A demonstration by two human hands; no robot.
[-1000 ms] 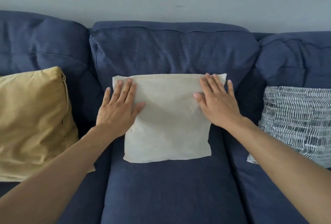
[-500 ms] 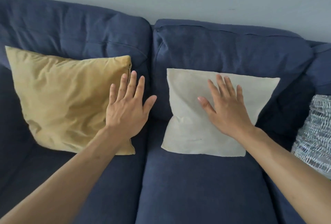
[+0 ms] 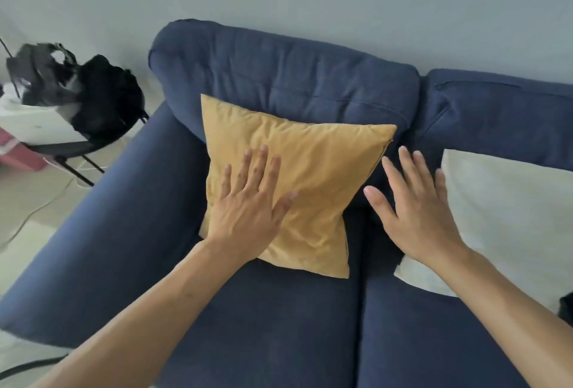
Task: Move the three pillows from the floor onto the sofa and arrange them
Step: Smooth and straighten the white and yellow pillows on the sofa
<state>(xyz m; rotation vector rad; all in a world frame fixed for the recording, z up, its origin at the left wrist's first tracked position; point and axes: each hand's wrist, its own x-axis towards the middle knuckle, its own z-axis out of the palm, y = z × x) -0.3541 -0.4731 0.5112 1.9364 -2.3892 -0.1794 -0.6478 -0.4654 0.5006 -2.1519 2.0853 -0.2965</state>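
Observation:
A mustard yellow pillow (image 3: 313,176) leans against the back cushion on the left seat of the dark blue sofa (image 3: 279,325). My left hand (image 3: 248,204) lies flat on the pillow's lower left part, fingers spread. My right hand (image 3: 412,204) hovers open over the gap between the two seats, between the yellow pillow and a cream pillow (image 3: 508,217) that stands on the middle seat at the right edge. The third, patterned pillow is out of view.
The sofa's left armrest (image 3: 102,232) runs down the left side. Beyond it stands a small round side table (image 3: 62,147) on thin black legs, with a white box, a black bag and dark plastic on it. A cable lies on the pale floor (image 3: 31,201).
My view has swung left. My left hand moved from the cream pillow onto the yellow pillow. My right hand lifted off the cream pillow and now hovers between the two.

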